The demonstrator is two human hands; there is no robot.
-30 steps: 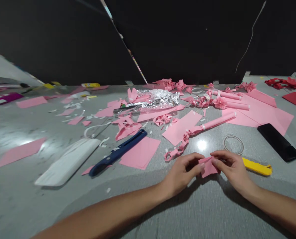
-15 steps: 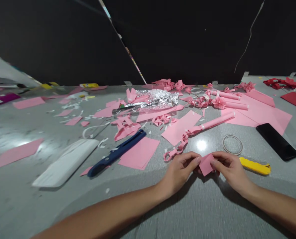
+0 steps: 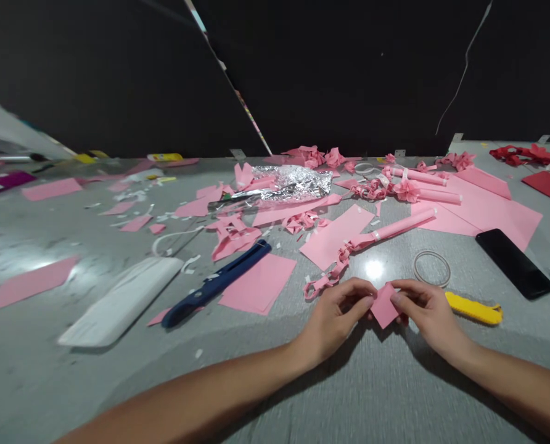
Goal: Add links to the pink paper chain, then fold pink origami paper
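Note:
A small square of pink paper [image 3: 385, 306] is held just above the grey surface, between both hands. My left hand [image 3: 337, 317] pinches its left edge with thumb and fingers. On the other side, my right hand [image 3: 427, 317] has its thumb on the paper's face and its fingers behind, partly hidden. A pink paper chain with a rolled paper stem [image 3: 407, 226] lies just beyond my left hand. Beside my right hand are a yellow cutter [image 3: 473, 308] and a ring of narrow tape [image 3: 432, 269].
A black phone [image 3: 514, 263] lies at the right. Toward the left are a navy long-handled tool [image 3: 217, 283], a white flat packet [image 3: 122, 302] and pink sheets [image 3: 259, 283]. Crinkled clear plastic [image 3: 293, 183] and paper scraps spread before a black panel [image 3: 349, 74].
The pink paper square has shifted and turned slightly between my fingers, and my left fingertips have moved a little. Everything else stays in place.

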